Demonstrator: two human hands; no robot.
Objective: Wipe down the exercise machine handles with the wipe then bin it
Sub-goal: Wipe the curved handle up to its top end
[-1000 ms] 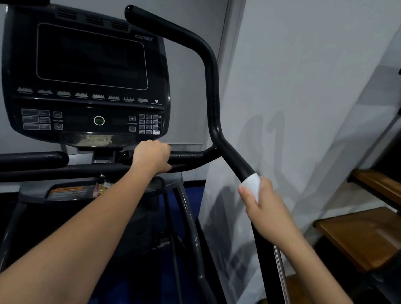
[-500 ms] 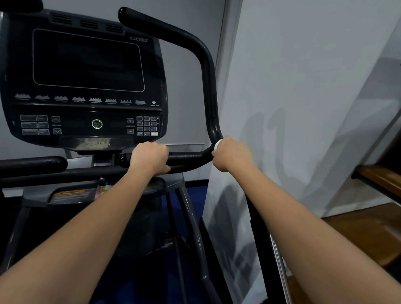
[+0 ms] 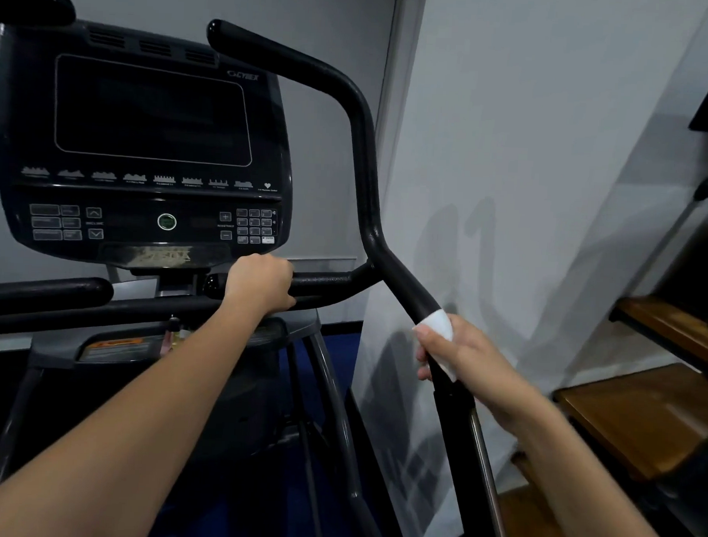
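Observation:
The exercise machine's black right handle (image 3: 365, 155) curves up from a junction and runs down to the lower right. My right hand (image 3: 468, 360) grips its lower stretch with a white wipe (image 3: 439, 325) wrapped round the bar under the fingers. My left hand (image 3: 262, 282) grips the short horizontal grip bar (image 3: 327, 283) just below the console (image 3: 146, 145). The left handle (image 3: 31, 4) shows only at the top left corner, and a second horizontal grip (image 3: 43, 291) sticks out at the left.
A white wall panel (image 3: 530, 195) stands close to the right of the handle. Wooden steps (image 3: 642, 415) with a black frame rise at the far right. Blue floor (image 3: 340, 349) shows beneath the machine frame. No bin is in view.
My right hand slid with the wipe from the handle's junction down the bar toward me, back to about where it was a second ago. The left hand stayed on its grip.

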